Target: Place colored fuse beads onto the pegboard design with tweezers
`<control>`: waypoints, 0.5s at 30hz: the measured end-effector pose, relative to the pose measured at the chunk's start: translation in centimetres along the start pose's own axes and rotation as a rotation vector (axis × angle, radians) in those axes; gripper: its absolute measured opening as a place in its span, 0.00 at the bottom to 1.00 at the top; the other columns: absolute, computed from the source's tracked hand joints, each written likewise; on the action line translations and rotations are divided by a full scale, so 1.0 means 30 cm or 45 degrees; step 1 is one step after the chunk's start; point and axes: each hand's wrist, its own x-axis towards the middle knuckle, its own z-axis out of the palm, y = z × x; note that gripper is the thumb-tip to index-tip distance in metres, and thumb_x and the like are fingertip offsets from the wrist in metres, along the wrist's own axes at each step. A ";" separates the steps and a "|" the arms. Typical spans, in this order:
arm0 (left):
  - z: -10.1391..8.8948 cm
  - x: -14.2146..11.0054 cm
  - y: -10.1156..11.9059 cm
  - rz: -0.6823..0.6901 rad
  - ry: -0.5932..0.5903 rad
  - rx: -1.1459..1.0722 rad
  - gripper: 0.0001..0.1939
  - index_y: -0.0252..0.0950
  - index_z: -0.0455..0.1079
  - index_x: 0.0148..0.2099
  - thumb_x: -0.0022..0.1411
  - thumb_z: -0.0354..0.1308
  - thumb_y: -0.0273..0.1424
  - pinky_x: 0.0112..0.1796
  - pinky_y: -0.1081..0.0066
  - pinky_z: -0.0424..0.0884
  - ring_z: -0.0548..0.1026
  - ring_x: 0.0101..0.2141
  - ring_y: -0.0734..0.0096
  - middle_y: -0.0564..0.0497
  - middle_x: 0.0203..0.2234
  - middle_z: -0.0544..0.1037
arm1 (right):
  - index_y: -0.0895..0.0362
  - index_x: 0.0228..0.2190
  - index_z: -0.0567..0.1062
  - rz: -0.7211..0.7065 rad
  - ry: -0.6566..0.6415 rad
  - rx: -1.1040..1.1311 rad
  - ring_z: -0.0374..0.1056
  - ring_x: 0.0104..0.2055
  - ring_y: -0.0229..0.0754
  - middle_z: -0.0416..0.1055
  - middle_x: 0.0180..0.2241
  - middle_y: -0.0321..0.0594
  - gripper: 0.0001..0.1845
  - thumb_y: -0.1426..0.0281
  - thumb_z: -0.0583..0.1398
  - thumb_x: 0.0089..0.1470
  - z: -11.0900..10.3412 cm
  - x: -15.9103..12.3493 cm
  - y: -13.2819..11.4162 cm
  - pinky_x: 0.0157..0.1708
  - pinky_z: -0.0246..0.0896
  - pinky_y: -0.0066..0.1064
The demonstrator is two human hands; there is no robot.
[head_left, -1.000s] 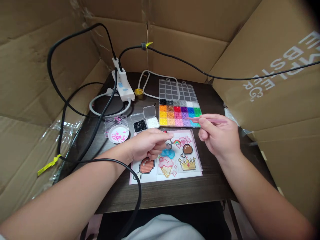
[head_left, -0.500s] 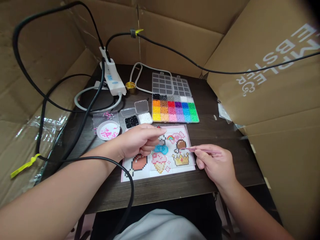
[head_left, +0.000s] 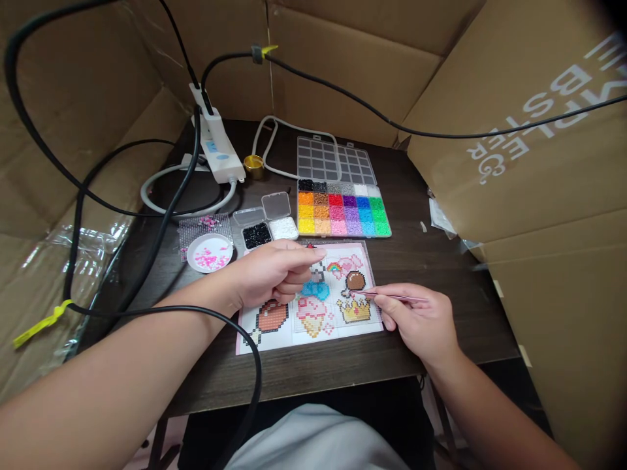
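Pink tweezers (head_left: 399, 297) are pinched in my right hand (head_left: 424, 320), at the right edge of a patterned sheet (head_left: 274, 344). Their tips meet the design just under a brown round drumstick figure (head_left: 355, 281), above a yellow crown design (head_left: 355, 311). A clear pegboard (head_left: 376, 307) lies over part of the sheet. My left hand (head_left: 274, 274) rests over the sheet's upper left, fingers curled in; whatever they may hold is hidden. Beneath it show blue, pink ice-cream and orange-brown pixel designs. Whether a bead sits in the tweezer tips is too small to tell.
Behind the sheet stands an opened bead box (head_left: 343, 212) with many colours. Small boxes of black beads (head_left: 257, 235) and white beads (head_left: 284, 228), plus a dish (head_left: 193, 264) of pink and white beads, sit left. A power strip (head_left: 223, 156) and black cables (head_left: 235, 314) cross the left side.
My right hand and the tweezers have shifted slightly left, the tips still near the brown figure. The whole view has tilted a little; my left hand stays in place.
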 end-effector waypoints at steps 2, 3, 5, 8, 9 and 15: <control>0.000 0.000 0.000 0.000 -0.007 0.004 0.31 0.39 0.48 0.20 0.65 0.62 0.43 0.16 0.76 0.41 0.44 0.15 0.83 0.62 0.14 0.47 | 0.54 0.31 0.88 -0.005 -0.002 0.005 0.62 0.14 0.32 0.71 0.14 0.35 0.04 0.71 0.70 0.50 0.001 0.000 -0.001 0.15 0.60 0.23; 0.000 0.000 0.000 -0.003 -0.011 0.008 0.31 0.39 0.49 0.20 0.65 0.63 0.43 0.16 0.76 0.41 0.44 0.15 0.83 0.62 0.13 0.47 | 0.54 0.31 0.88 -0.008 -0.003 0.004 0.62 0.14 0.32 0.72 0.14 0.35 0.05 0.72 0.69 0.50 0.001 0.001 -0.002 0.15 0.59 0.23; 0.001 0.000 0.000 -0.007 -0.006 0.009 0.31 0.39 0.49 0.20 0.64 0.63 0.43 0.16 0.76 0.42 0.44 0.15 0.83 0.62 0.13 0.47 | 0.54 0.31 0.88 -0.016 -0.001 -0.002 0.62 0.14 0.32 0.72 0.14 0.34 0.05 0.72 0.69 0.50 0.003 0.002 -0.005 0.15 0.59 0.23; 0.003 0.000 0.001 -0.011 0.019 0.001 0.30 0.39 0.50 0.20 0.64 0.64 0.43 0.16 0.77 0.42 0.44 0.15 0.83 0.62 0.14 0.47 | 0.54 0.30 0.88 -0.016 0.016 -0.012 0.62 0.14 0.32 0.71 0.13 0.34 0.05 0.72 0.69 0.49 0.006 0.004 -0.013 0.14 0.60 0.23; 0.003 0.000 0.001 -0.012 0.022 0.001 0.30 0.39 0.49 0.20 0.63 0.64 0.43 0.16 0.77 0.42 0.44 0.15 0.83 0.62 0.14 0.47 | 0.54 0.30 0.88 -0.016 0.020 -0.014 0.62 0.14 0.32 0.71 0.13 0.34 0.05 0.72 0.69 0.49 0.006 0.004 -0.015 0.14 0.60 0.23; 0.001 0.001 0.004 -0.017 -0.013 0.020 0.31 0.39 0.48 0.20 0.65 0.63 0.43 0.16 0.77 0.43 0.45 0.15 0.83 0.62 0.14 0.47 | 0.55 0.31 0.87 -0.015 0.008 -0.019 0.62 0.14 0.32 0.71 0.14 0.34 0.05 0.72 0.69 0.49 0.003 0.003 -0.012 0.14 0.60 0.24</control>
